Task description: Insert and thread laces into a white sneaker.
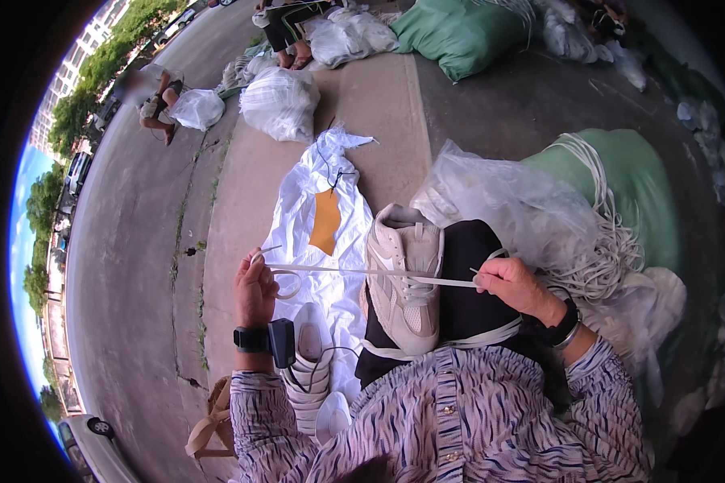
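Observation:
A pale flat shoelace runs taut, nearly level, between my two hands. My left hand pinches one end, where the lace makes a loop below the fingers. The other end is pinched in my right hand, with a short tip sticking out above the thumb. Beneath the lace, a beige and off-white sneaker rests on my dark-clothed lap, toe toward me. Whether the lace passes through the sneaker's eyelets cannot be made out. Another light strap lies across my lap near the sneaker's toe.
Left of my lap, several pale shoes or soles are stacked near a white sheet bearing an orange piece. At right lie a clear plastic bag, bunched laces and a green sack. People sit farther off among white bags.

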`<act>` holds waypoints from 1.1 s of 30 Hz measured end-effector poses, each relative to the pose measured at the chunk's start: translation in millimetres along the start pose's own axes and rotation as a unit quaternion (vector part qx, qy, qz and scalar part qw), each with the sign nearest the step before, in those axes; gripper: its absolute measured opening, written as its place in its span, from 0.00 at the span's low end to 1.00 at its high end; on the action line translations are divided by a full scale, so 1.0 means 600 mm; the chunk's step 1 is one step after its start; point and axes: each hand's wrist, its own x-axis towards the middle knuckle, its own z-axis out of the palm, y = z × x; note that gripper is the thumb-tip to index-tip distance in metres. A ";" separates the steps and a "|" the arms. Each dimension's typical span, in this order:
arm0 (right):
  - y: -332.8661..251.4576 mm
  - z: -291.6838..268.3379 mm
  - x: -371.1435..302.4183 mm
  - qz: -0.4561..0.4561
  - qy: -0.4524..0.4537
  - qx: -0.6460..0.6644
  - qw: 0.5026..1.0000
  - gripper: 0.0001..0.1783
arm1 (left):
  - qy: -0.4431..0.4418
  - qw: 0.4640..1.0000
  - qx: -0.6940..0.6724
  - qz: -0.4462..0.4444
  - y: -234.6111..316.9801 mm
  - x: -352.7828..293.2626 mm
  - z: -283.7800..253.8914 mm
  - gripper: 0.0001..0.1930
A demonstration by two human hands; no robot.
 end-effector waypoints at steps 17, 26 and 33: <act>-0.035 0.028 0.044 0.038 0.104 0.059 0.992 0.05 | -0.175 0.929 0.304 0.116 -0.114 -0.056 0.156 0.08; -0.016 0.061 0.057 -0.028 0.070 -0.158 0.985 0.06 | -0.257 0.931 0.258 -0.001 -0.139 -0.077 0.177 0.10; -0.017 0.058 0.064 0.004 0.057 -0.177 0.983 0.07 | -0.206 0.941 0.260 0.069 -0.131 -0.082 0.171 0.11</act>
